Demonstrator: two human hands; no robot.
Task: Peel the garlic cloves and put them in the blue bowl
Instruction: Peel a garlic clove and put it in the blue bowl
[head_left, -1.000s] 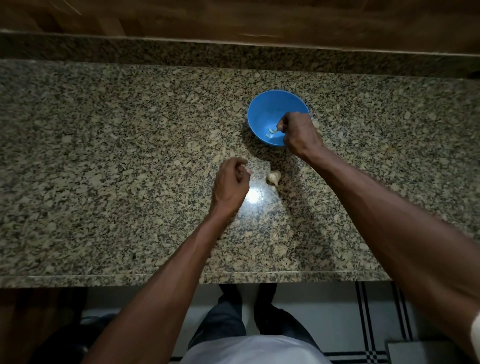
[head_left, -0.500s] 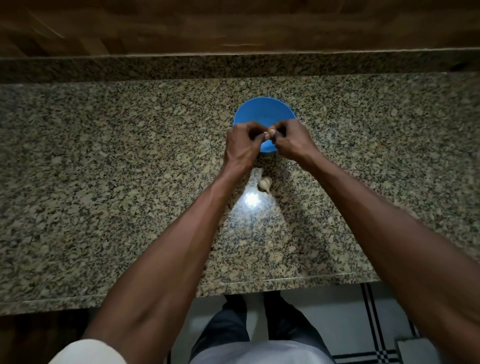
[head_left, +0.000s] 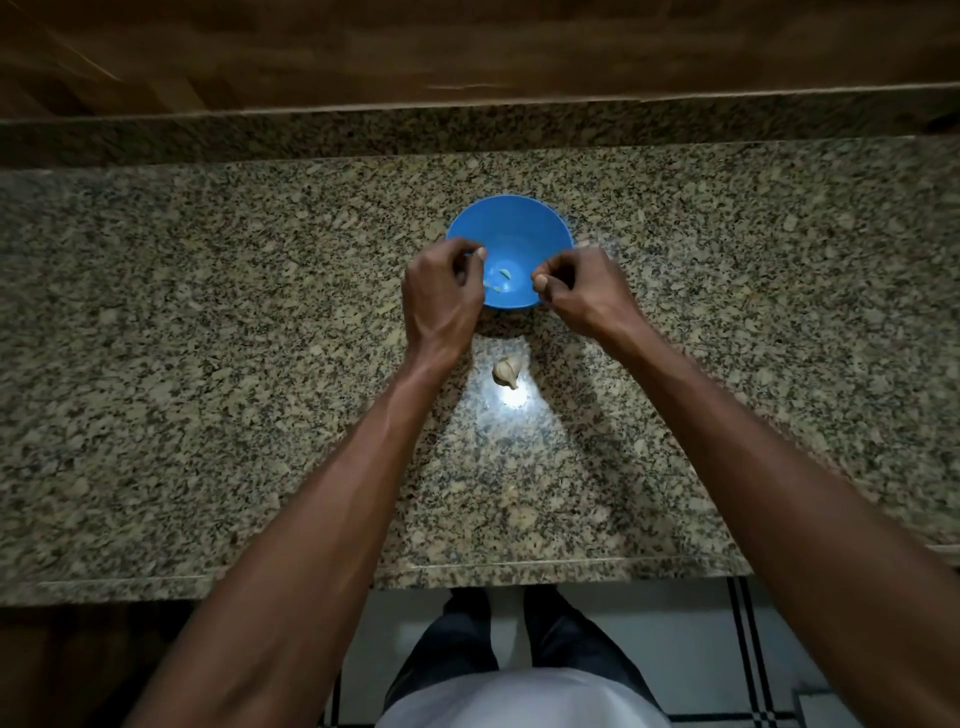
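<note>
Both hands are hovering at the blue bowl (head_left: 511, 234) on the granite tabletop (head_left: 208, 338). The left hand (head_left: 441, 296) and right hand (head_left: 587, 291) are curling their fingers at opposite rims; whether either grip is pinching anything, I cannot tell. Pale garlic pieces (head_left: 501, 278) are lying inside the bowl. A garlic bulb (head_left: 506, 370) is sitting just before the bowl.
</note>
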